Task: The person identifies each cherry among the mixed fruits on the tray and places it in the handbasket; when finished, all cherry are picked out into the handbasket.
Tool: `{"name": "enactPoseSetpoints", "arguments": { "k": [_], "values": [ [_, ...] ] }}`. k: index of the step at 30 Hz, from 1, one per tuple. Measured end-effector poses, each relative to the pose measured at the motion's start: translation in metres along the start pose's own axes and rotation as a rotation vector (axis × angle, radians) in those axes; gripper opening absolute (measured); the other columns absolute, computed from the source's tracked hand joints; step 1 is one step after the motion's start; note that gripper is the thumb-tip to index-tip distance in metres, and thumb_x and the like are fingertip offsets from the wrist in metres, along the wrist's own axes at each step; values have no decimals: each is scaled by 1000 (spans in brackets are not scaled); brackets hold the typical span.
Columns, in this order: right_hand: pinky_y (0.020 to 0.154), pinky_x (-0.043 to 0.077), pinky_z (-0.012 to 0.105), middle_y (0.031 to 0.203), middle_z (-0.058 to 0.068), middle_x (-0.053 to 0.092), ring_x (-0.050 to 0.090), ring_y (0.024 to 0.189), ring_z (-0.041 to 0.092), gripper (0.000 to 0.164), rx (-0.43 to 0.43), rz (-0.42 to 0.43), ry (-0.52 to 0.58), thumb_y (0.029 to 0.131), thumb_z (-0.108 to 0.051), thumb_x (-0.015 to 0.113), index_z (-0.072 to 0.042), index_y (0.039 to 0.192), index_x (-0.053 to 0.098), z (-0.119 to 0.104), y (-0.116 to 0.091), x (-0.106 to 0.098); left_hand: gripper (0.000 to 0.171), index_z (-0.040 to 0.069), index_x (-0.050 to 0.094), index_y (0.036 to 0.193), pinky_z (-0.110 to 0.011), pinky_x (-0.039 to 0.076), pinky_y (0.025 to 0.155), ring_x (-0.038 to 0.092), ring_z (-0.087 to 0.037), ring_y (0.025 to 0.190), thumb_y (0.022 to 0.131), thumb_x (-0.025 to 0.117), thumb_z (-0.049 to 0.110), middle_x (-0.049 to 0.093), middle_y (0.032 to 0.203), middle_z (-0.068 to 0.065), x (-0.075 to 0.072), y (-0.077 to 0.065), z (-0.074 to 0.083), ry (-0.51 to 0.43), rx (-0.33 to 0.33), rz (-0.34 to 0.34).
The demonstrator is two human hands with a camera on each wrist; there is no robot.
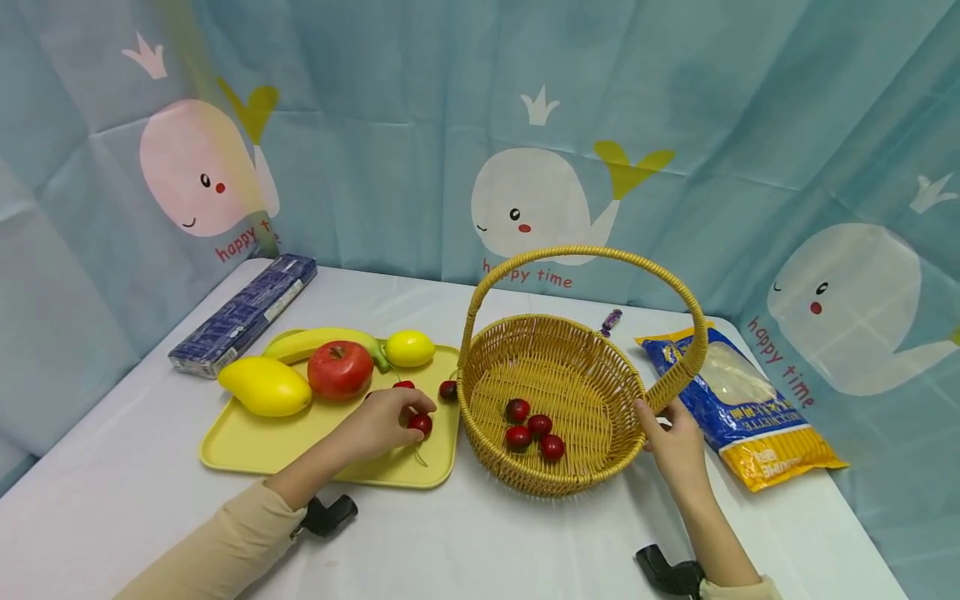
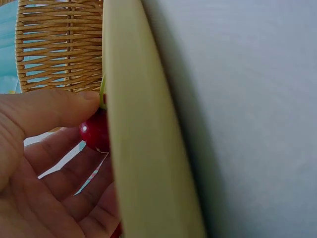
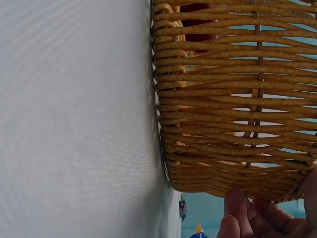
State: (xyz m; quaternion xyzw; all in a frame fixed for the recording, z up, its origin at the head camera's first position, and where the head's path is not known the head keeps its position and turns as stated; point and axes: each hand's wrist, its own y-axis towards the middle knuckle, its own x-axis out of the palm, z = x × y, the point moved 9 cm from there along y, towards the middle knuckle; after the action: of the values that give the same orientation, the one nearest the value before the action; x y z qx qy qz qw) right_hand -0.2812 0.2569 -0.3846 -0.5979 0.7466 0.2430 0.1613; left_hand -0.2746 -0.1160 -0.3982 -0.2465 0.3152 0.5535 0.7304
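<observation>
Over the yellow tray [image 1: 262,446], my left hand [image 1: 381,423] pinches a red cherry [image 1: 422,425] between thumb and fingers. Its green stem shows beside the thumb in the left wrist view. Another cherry [image 1: 447,390] lies by the tray's right edge, and one more is partly hidden behind the hand. To the right stands a wicker basket [image 1: 585,392] with a tall arched handle and several cherries [image 1: 539,425] on its floor. My right hand [image 1: 681,450] grips the basket's right rim near the handle's base, thumb on the inner side, fingers outside.
Also on the tray are a red apple [image 1: 340,370], a yellow mango [image 1: 266,387], a banana [image 1: 322,338] and a lemon [image 1: 409,348]. A blue box [image 1: 243,317] lies behind it. Right of the basket are a blue-and-orange food bag [image 1: 750,408] and a wrapped candy [image 1: 611,322].
</observation>
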Motion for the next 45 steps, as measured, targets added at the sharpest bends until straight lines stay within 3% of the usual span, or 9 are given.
{"name": "enactPoseSetpoints", "arguments": {
  "k": [6, 10, 17, 27, 33, 39, 45],
  "values": [
    [54, 52, 26, 102, 18, 57, 56, 69, 4, 36, -6, 2, 4, 93, -32, 53, -1, 112, 51, 0, -1, -1, 30, 11, 67, 102, -30, 47, 78, 55, -12, 82, 74, 76, 8, 63, 93, 5, -1, 0, 0, 5, 20, -20],
    [55, 52, 27, 103, 18, 57, 56, 72, 5, 37, -10, -6, 4, 93, -33, 53, -1, 114, 51, -1, -2, 0, 28, 8, 66, 103, -33, 48, 77, 56, -13, 82, 75, 74, 8, 64, 90, 5, -15, -4, 5, -5, 64, -5],
    [54, 52, 29, 104, 19, 57, 56, 73, 6, 37, -30, -2, 11, 93, -31, 53, -2, 115, 50, -3, -1, 0, 27, 7, 66, 104, -35, 50, 73, 57, -17, 83, 77, 72, 7, 65, 91, 1, -44, -12, 24, -2, 137, 49],
    [54, 52, 29, 104, 19, 57, 56, 73, 7, 37, -28, -4, 34, 93, -31, 53, -1, 115, 50, -2, 0, 1, 27, 12, 66, 105, -28, 51, 68, 58, -13, 84, 79, 73, 15, 64, 95, 4, -52, -14, 62, -38, 251, 80],
    [55, 53, 30, 105, 19, 57, 56, 74, 7, 38, -13, -5, 30, 93, -32, 53, -2, 115, 50, -1, 1, 1, 25, 15, 66, 103, -38, 49, 73, 58, -10, 86, 79, 73, 18, 63, 96, 9, -40, -8, 92, -113, 312, 33],
    [56, 53, 30, 109, 19, 57, 55, 76, 5, 39, 12, -15, 42, 93, -32, 54, -2, 118, 49, 2, 2, 3, 27, 13, 65, 104, -31, 50, 74, 57, -11, 85, 79, 74, 16, 62, 99, 6, -17, 6, 121, -132, 371, -26],
    [56, 53, 30, 107, 19, 57, 56, 75, 7, 37, 27, -11, 60, 93, -30, 54, -3, 117, 49, 6, 3, 3, 27, 11, 65, 105, -28, 51, 76, 57, -8, 87, 79, 73, 16, 63, 99, 7, 13, 29, 136, -114, 378, -88]
  ]
}}
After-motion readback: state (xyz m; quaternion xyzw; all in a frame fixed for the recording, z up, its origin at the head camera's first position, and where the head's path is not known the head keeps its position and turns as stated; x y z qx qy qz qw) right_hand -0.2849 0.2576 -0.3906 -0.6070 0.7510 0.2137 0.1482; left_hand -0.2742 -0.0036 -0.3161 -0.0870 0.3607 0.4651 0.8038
